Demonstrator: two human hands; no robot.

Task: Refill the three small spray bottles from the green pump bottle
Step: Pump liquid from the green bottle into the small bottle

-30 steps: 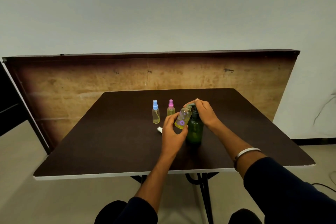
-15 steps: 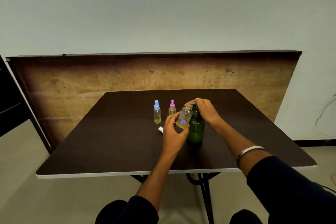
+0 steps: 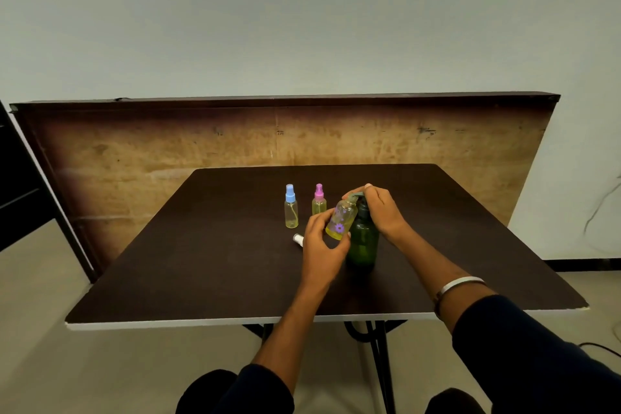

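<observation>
The green pump bottle [image 3: 363,242] stands upright near the middle of the dark table [image 3: 208,262]. My right hand [image 3: 381,208] lies over its pump head, fingers curled round it. My left hand [image 3: 321,245] holds a small uncapped spray bottle [image 3: 342,219] with a purple flower print, tilted with its mouth up against the pump spout. Its white spray cap [image 3: 297,239] lies on the table just left of my left hand. Two more small bottles stand upright behind: one with a blue cap [image 3: 290,207], one with a pink cap [image 3: 319,201].
A long wooden board [image 3: 285,134] leans against the wall behind the table. The table's white front edge [image 3: 235,322] runs close to my knees, and a dark panel [image 3: 20,185] stands at the far left.
Both hands and the bottles keep the same hold and pose. Only the head camera has shifted slightly.
</observation>
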